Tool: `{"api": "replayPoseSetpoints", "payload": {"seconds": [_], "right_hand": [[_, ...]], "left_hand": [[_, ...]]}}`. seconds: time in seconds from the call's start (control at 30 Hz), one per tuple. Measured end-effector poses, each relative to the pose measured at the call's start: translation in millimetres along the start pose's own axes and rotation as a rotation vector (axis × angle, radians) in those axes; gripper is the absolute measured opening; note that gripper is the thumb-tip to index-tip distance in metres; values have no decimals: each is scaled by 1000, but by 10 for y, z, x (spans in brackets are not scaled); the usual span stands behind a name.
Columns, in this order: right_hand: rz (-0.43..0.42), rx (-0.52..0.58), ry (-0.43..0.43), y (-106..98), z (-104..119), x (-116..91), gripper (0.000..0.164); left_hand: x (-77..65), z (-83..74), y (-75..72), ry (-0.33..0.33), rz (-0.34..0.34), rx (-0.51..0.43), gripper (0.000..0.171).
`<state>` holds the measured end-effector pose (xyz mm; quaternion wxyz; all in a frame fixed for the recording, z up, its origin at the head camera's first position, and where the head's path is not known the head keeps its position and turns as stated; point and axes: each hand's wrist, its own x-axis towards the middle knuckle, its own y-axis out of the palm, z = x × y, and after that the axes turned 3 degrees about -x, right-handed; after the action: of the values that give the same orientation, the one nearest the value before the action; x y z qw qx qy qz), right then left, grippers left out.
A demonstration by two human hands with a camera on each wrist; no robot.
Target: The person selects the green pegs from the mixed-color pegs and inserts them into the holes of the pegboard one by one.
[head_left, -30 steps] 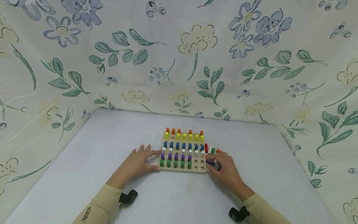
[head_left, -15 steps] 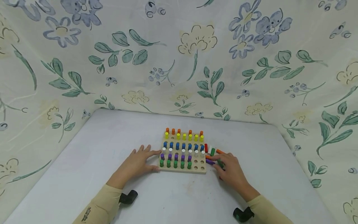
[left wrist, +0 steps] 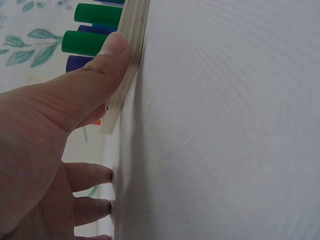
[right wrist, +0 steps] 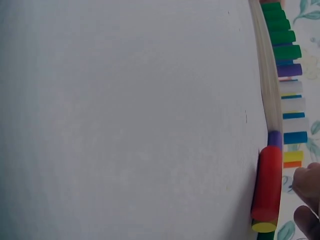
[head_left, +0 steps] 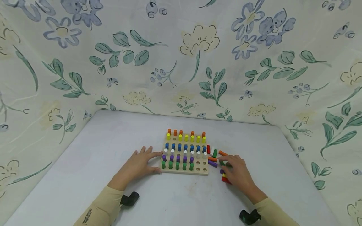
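A wooden pegboard (head_left: pixel 185 171) lies on the table, with rows of orange, yellow, blue, white, purple and green pegs standing in it. My left hand (head_left: pixel 141 163) rests at its left side, thumb and index finger touching the edge. In the left wrist view the thumb lies against the board near the green pegs (left wrist: pixel 82 43). My right hand (head_left: pixel 237 171) hovers over loose pegs right of the board, fingertips around a green peg (head_left: pixel 222 163). In the right wrist view, two fingertips (right wrist: pixel 309 187) show at the right edge, apart, with nothing seen between them.
Beside the board's right edge lie a red peg (head_left: pixel 208 149), a green peg (head_left: pixel 215 153), orange pegs (head_left: pixel 222 153) and a purple peg (head_left: pixel 212 164). Nearer the right wrist are another red peg (head_left: pixel 225 180) and a yellow peg (head_left: pixel 224 175). A floral cloth (head_left: pixel 169 103) hangs behind the table.
My right hand has moved right, away from the board's edge, uncovering orange, purple, yellow and red loose pegs. The left hand and the board have stayed in place.
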<state>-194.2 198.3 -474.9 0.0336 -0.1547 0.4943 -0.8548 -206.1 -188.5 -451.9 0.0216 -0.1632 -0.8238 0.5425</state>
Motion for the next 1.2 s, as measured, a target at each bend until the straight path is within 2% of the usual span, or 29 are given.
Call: {"api": "replayPoseSetpoints", "payload": {"seconds": [0.53,0.97,1.2], "right_hand": [[51,-39,7,-26,-74,-13,49],[88,-58,32,-47,-75,22,49],[75,-62,10,-21,-96,16,49]], "left_hand": [[-13,-3,-7,1,-3,-11,79],[-10,-2,-5,8,-5,-11,78],[-10,-1,-5,5,-4,-6,79]]}}
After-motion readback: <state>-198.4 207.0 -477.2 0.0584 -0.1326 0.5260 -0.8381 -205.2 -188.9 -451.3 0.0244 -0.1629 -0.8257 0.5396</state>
